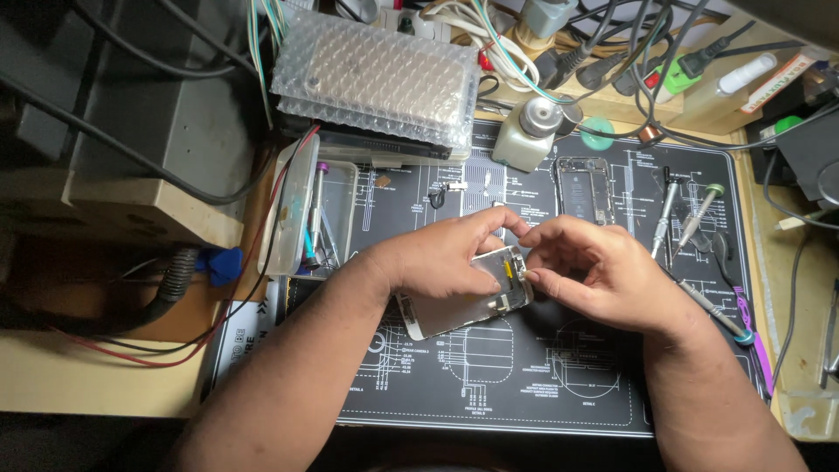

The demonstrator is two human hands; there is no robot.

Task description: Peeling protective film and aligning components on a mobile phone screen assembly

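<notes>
Left hand (446, 258) clamps the white phone screen panel (463, 306) above the black repair mat (524, 385); right hand (594, 271) pinches its top edge, fingertips together; opened phone (585, 188) lies beyond.

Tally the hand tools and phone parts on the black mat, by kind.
Screwdrivers: 3
Purple-handled pry tool: 1
Opened phone body: 1
Phone screen assembly, held by left hand and right hand: 1
Total: 6

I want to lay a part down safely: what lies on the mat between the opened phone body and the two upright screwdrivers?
In the head view, only bare black mat shows between the opened phone body and the screwdrivers; nothing lies there.
</notes>
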